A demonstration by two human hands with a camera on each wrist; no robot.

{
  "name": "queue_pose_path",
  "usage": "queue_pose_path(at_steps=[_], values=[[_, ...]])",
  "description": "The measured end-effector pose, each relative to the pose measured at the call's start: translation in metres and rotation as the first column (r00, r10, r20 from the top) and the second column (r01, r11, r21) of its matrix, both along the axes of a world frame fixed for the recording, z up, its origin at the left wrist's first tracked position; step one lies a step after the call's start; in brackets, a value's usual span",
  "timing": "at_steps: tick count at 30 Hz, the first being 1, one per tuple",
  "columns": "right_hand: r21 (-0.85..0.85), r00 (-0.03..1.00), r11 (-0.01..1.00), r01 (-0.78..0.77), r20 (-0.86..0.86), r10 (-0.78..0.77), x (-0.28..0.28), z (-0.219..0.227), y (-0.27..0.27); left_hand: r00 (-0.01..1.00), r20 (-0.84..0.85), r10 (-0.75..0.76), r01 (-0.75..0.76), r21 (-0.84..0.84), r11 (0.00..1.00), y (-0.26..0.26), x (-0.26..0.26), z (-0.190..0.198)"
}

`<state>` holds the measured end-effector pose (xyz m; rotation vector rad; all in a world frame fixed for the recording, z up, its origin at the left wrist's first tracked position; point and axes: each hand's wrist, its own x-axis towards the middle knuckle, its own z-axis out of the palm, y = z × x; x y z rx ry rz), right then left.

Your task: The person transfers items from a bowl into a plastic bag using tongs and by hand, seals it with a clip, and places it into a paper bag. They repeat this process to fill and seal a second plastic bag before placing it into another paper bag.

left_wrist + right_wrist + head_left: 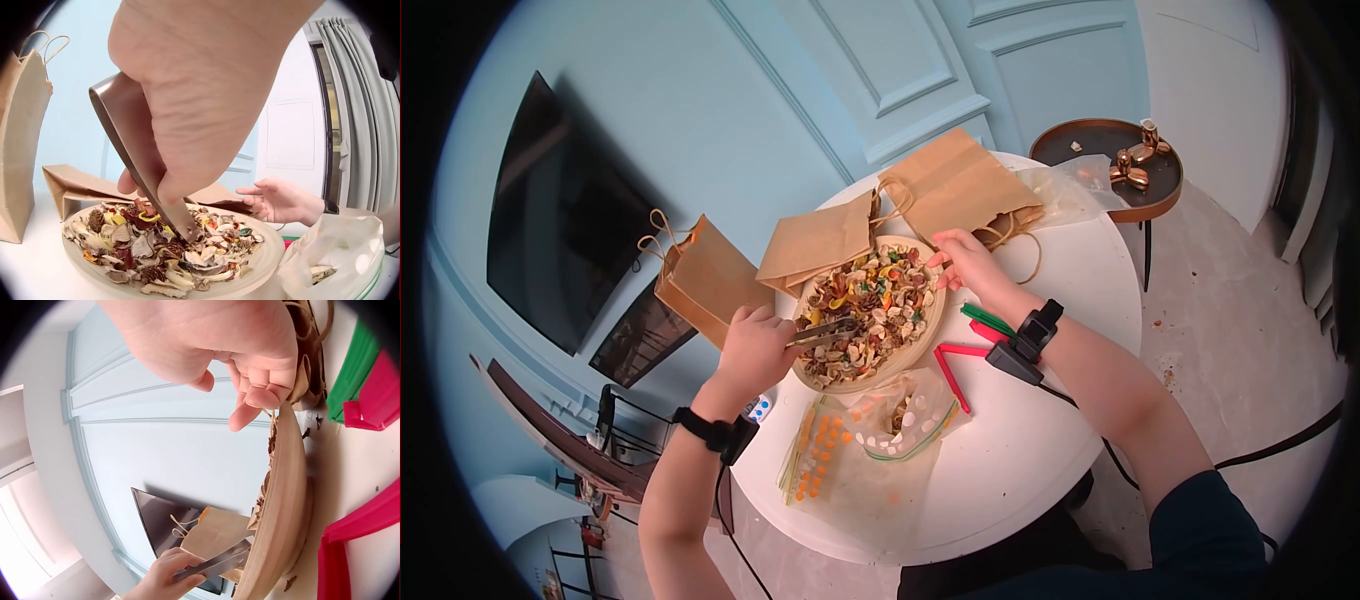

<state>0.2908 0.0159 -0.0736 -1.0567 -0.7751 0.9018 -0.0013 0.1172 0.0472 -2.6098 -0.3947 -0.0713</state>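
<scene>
Left hand [755,345]: pinching metal tongs [132,134], slanted down, presumably so the tips reach among the dried pieces [885,305].
Right hand [970,268]: fingers loosely bent, nothing seen in them; by the rim of the shallow bowl [922,347], contact uncertain.
Dried pieces: heaped in the bowl on the tabletop [1040,460], probably central for easy reach.
Plastic bag [347,244]: beside bowl; contents partly hidden.
Tong tips: partly buried; grip unclear.

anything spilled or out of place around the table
Yes, slightly: a few dark flakes lie on the white table beside the plate, apart from the dried mix on it, so they look spilled. Small brownish bits also dot the floor; too small to identify.
</scene>
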Motion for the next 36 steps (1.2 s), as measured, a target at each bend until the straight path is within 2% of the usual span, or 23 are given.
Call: queue_pose_path(at_steps=[5,7,9,11,15,17,19,20,23,24,27,36], values=[[0.010,1.000,1.000,0.006,-0.005,-0.006,0.001,0.000,-0.001,0.993,0.103,0.048,-0.045,-0.038,0.998,-0.028,-0.020,0.024],[0.001,1.000,1.000,-0.005,0.009,0.005,0.002,0.000,0.000,0.987,0.159,-0.013,0.033,-0.125,0.992,-0.053,-0.030,0.034],[0.005,1.000,1.000,-0.001,0.003,0.001,0.000,-0.002,0.000,0.995,0.099,0.017,0.000,-0.163,0.987,-0.078,-0.038,0.041],[0.010,1.000,1.000,0.001,0.000,-0.001,0.000,-0.002,0.000,0.999,0.017,-0.031,0.034,-0.263,0.964,-0.097,-0.046,0.040],[0.009,1.000,1.000,0.001,0.002,-0.001,-0.001,-0.002,-0.001,0.996,-0.002,-0.086,0.080,-0.344,0.935,-0.106,-0.051,0.031],[0.014,1.000,1.000,0.001,0.001,-0.001,-0.001,-0.004,0.000,0.997,0.032,-0.073,0.079,-0.307,0.949,-0.098,-0.045,0.037],[0.001,1.000,1.000,0.008,0.008,-0.008,0.000,-0.003,0.000,0.994,0.084,0.071,-0.052,-0.205,0.977,-0.075,-0.041,0.037],[0.003,1.000,1.000,0.009,0.008,-0.009,0.000,-0.002,0.000,0.985,0.166,0.050,-0.024,-0.157,0.987,-0.064,-0.036,0.034],[-0.010,1.000,1.000,0.013,0.004,-0.013,0.000,-0.001,0.000,0.980,0.190,0.055,-0.044,-0.061,0.997,-0.027,-0.025,0.019],[-0.007,1.000,1.000,0.012,0.005,-0.012,0.000,-0.001,0.000,0.984,0.142,0.104,-0.100,-0.038,0.994,-0.022,-0.019,0.015],[0.000,1.000,1.000,0.012,-0.001,-0.012,0.002,-0.002,0.001,0.986,0.099,0.135,-0.130,-0.050,0.990,-0.006,-0.008,0.002],[0.015,1.000,1.000,0.004,-0.001,-0.004,0.000,-0.002,0.001,0.990,0.005,0.140,-0.140,0.010,0.990,0.010,-0.001,-0.010]])
